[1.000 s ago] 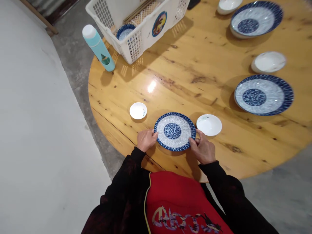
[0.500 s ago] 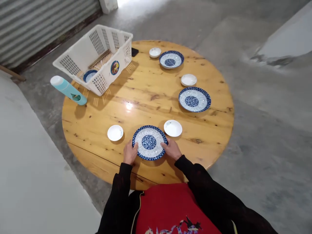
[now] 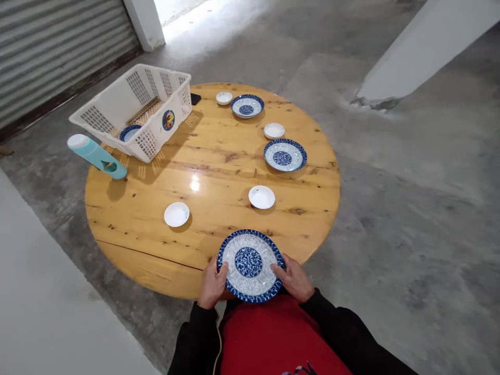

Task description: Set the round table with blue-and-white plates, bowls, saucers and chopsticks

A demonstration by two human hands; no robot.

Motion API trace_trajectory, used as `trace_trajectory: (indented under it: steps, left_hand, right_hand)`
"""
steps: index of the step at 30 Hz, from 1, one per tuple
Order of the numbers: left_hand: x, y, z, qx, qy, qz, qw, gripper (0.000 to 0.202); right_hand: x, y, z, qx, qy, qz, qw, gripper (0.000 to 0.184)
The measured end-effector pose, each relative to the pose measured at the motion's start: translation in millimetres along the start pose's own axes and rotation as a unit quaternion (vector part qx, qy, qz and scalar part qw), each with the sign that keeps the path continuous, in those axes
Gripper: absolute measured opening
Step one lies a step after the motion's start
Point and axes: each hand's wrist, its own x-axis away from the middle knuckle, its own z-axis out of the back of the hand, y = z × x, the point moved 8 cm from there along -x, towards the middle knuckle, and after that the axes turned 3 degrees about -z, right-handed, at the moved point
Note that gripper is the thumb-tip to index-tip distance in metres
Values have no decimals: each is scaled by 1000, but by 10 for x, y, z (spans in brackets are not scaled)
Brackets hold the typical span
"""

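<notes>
Between my two hands is a blue-and-white plate with a dark blue rim and a patterned centre, lifted over the table's near edge. My left hand grips its left rim, thumb on top. On the opposite rim my right hand does the same; the fingers of both hands are partly hidden under the plate. Beyond the held plate lie two small white dishes, a left dish and a right dish, neither touched by a hand.
On the round wooden table stand a white plastic basket holding a blue-rimmed plate, and a turquoise bottle. Further right are a near patterned plate, a far patterned plate and more small dishes. A dark flat object lies behind the basket.
The plate in my hands has come up off the tabletop and toward my body, with both hands on its rim. The camera view has shifted; the other dishes stay in place.
</notes>
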Motion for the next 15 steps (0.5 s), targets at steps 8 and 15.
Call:
trace_trajectory:
  steps: [8, 15]
  left_hand:
    - [176, 372, -195, -25, 12, -34, 999, 35]
    - [170, 985, -1109, -39, 50, -50, 997, 30]
  right_hand:
    - [200, 118, 234, -59, 11, 14, 998, 37]
    - [117, 415, 1309, -31, 50, 46, 997, 31]
